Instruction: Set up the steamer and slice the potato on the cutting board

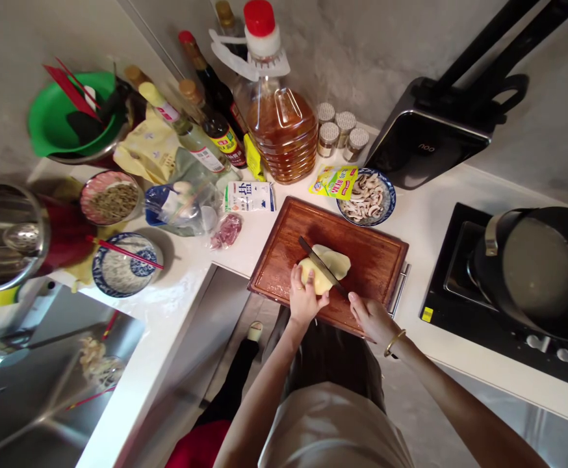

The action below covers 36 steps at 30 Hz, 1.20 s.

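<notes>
On the wooden cutting board (286,227) lies a peeled, pale yellow potato (319,281). My left hand (304,298) presses on it, fingers bent over its near left side. In my right hand (372,320) is the handle of a kitchen knife (319,261), and its dark blade runs slantwise across the potato. Beyond the blade, pale cut slices (336,261) rest flat on the board, partly overlapping. How deep the edge sits in the potato I cannot tell.
A bowl of sliced mushrooms (368,203) with a yellow packet touches the board's far edge. Right is a stove with a black pot (532,266). A knife block (425,136), oil jug (284,123) and bottles stand behind. Left are bowls and a sink (60,383). Another person's red garment shows below.
</notes>
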Each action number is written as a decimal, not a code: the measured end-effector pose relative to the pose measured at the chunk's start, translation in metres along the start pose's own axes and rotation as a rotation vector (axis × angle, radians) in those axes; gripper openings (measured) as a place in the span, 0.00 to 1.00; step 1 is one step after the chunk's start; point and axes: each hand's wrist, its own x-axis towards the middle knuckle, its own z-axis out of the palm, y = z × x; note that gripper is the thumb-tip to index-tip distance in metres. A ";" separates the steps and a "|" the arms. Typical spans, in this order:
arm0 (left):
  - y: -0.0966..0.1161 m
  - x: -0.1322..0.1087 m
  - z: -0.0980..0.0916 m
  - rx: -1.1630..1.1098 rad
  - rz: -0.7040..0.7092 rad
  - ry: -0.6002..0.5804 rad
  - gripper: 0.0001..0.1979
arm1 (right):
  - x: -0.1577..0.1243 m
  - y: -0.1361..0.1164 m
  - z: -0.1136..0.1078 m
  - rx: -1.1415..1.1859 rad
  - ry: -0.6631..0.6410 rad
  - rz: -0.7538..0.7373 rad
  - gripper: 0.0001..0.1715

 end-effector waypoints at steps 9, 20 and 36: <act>0.000 -0.001 0.001 0.006 -0.019 -0.018 0.34 | -0.005 0.002 -0.003 0.000 -0.040 0.042 0.37; 0.001 0.000 0.001 -0.014 -0.009 -0.003 0.36 | 0.003 -0.002 -0.001 -0.081 -0.086 0.066 0.37; 0.002 0.003 0.000 -0.015 -0.009 0.020 0.37 | 0.056 0.032 0.036 -0.124 -0.026 -0.043 0.39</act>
